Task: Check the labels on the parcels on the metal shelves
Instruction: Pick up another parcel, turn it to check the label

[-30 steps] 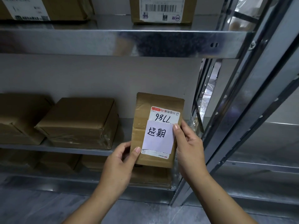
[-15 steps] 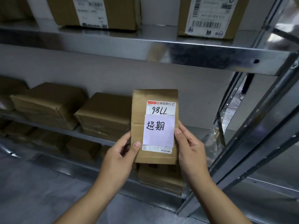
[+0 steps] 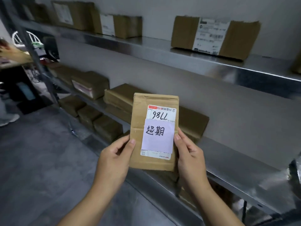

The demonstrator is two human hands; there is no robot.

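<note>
**Flat parcel held up in both hands, label facing you**

You hold a flat brown parcel (image 3: 138, 115) upright in front of the middle shelf (image 3: 244, 168), clear of its surface. Your left hand (image 3: 114, 160) grips the parcel's lower left edge, thumb on the front and the other fingers curled behind. Your right hand (image 3: 190, 160) grips the lower right edge the same way, its thumb touching the side of a white slip (image 3: 158, 141).

That slip carries two handwritten characters and covers the middle of the printed shipping label (image 3: 161, 114). Handwritten digits on the label above the slip appear upside down.

Behind the held parcel, more brown parcels (image 3: 120, 100) lie flat on the middle shelf, and others (image 3: 107, 128) sit on the level below. On the upper shelf (image 3: 162, 51), a box (image 3: 215, 36) stands with its white label facing you. The print is too blurred to read. The grey floor (image 3: 40, 160) lies to your left.
</note>
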